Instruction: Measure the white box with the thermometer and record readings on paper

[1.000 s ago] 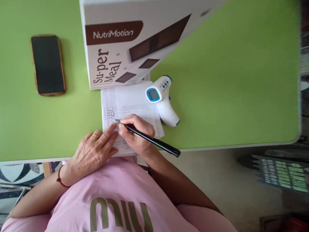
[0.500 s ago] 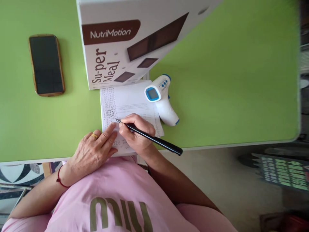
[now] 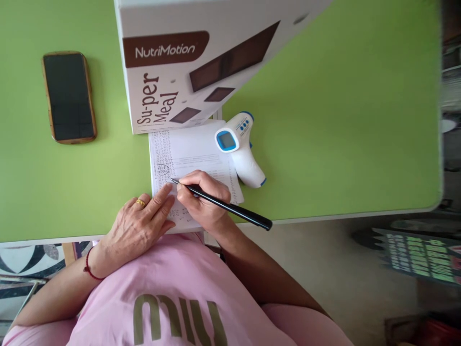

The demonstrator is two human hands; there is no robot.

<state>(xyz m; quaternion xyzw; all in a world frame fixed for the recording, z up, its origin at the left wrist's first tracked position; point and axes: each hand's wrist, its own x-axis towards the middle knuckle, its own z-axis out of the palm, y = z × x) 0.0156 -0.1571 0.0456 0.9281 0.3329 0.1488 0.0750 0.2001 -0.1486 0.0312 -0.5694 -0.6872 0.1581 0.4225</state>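
My right hand [image 3: 206, 196] is closed around a black pen [image 3: 230, 206], whose tip points to the upper left and meets the paper or hovers just over it. Under both hands lies a sheet of paper [image 3: 196, 142] covered in printed lines and handwriting, with a drawn loop near its left side. My left hand [image 3: 144, 218] rests flat on the paper's lower left part and the table edge, fingers stretched out, a gold ring on one of them. Its fingertips are close to the pen tip. A white and blue infrared thermometer [image 3: 245, 156] lies over the paper's right edge.
A white NutriMotion box [image 3: 165, 84] stands just behind the paper and hides its far edge. To the left, a phone in a brown case [image 3: 69, 96] lies on the green table [image 3: 342, 120]. The table's front edge runs close to my body.
The view has shifted very slightly, most plainly at the right side. Both hands and the pen hold almost the same position.
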